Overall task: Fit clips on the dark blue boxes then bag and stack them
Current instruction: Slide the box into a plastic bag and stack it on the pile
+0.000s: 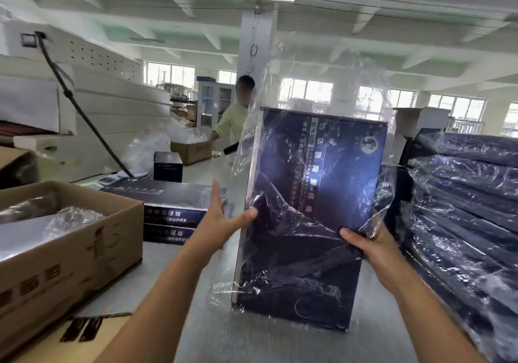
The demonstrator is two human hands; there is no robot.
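Note:
A large dark blue box stands on end in the middle, raised in front of me, inside a clear plastic bag whose loose mouth sticks up above it. My left hand is at the box's left edge with fingers spread and the thumb pressing the front face. My right hand grips the lower right edge, thumb on the front. Two bare dark blue boxes lie stacked on the table at left. A tall stack of bagged boxes fills the right side.
An open cardboard box holding plastic-wrapped items sits at the near left. A small dark box and a black slanted pole stand behind the stack. Another person works at a carton farther back. The grey table runs between.

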